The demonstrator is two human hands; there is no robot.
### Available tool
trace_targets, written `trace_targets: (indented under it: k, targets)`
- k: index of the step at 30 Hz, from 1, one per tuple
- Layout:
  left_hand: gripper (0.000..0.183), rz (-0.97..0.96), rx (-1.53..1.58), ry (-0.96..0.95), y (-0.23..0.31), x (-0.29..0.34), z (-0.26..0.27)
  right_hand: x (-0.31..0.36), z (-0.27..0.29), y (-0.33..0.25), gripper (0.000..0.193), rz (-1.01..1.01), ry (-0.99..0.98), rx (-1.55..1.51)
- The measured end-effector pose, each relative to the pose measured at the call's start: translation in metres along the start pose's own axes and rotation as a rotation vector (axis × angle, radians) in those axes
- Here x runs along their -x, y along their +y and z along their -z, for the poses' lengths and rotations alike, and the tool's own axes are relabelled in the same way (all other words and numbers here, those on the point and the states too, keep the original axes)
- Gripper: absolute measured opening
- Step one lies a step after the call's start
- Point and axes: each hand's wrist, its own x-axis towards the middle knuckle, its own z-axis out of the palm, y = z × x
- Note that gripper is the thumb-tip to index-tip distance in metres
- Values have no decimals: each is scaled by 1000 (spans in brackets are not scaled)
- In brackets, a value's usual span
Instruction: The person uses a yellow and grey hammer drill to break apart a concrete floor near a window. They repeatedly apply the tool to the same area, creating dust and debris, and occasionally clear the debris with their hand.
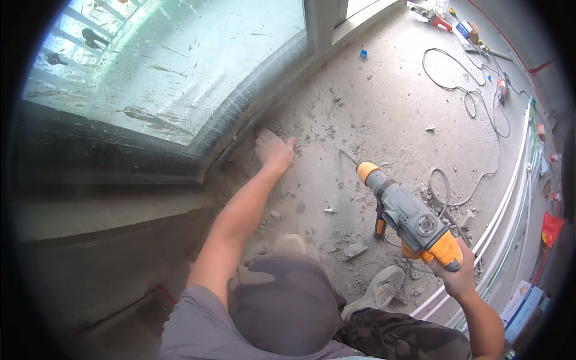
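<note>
Right hand: right hand (459,273) closed around the rear grip of the rotary hammer drill (411,217), grey body with orange nose and orange rear, held low over the floor, bit (349,157) slanting toward the window side.
Left hand: left hand (274,150) open, fingers spread, palm down on the dusty concrete floor (384,108) at the foot of the window frame (252,114), among loose rubble (327,132).
Packages: flat boxes (523,309), white and blue, stacked at the lower right rim; a red packet (551,228) just above them; print too small to tell.
Small items: blue cap (363,54) near the frame; red-handled tool (433,18) at the top.
Edges: white pipes (510,198) run along the right side; a loose cable (468,96) loops across the floor between pipes and drill.
Open room: bare floor between left hand and drill; shoes (378,291) just below it.
Containers: cannot tell the contents of the boxes.
</note>
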Motion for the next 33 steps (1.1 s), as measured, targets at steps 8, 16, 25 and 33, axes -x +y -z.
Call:
trace_targets:
  k: [8, 16, 25, 33]
  targets:
    - [100, 104, 129, 1, -8, -18, 12, -4, -4, 58, 36, -160, 142, -334]
    - [88, -440, 97, 104, -62, 19, -19, -17, 9, 99, 34, -165, 149, -464]
    - [73, -153, 663, -133, -22, -22, -25, -5, 0, 124, 34, -177, 201, -581]
    - [78, -209, 125, 215, -38, -26, -40, 11, -13, 131, 32, -249, 165, -673]
